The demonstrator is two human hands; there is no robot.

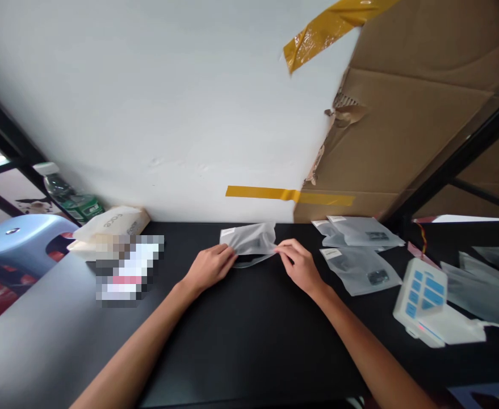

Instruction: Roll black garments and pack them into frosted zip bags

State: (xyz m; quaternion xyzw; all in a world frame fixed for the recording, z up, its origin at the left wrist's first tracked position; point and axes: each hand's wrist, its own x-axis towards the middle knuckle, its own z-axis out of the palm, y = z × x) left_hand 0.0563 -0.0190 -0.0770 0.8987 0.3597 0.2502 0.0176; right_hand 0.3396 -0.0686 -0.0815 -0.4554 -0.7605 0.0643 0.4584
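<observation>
A frosted plastic bag with a small white label at its upper left lies near the back of the black table. My left hand grips its near left edge with closed fingers. At the near right corner, my right hand pinches the bag between thumb and fingers. The bag's near edge is parted, showing a dark gap. Whether anything lies inside it I cannot tell. To the right of my right hand lies another frosted bag, labelled, with a small dark item inside.
More labelled bags lie behind that one. At right are a white device with blue keys and a stack of frosted bags. Tissue pack, bottle, blue stool and a blurred-out item are at left.
</observation>
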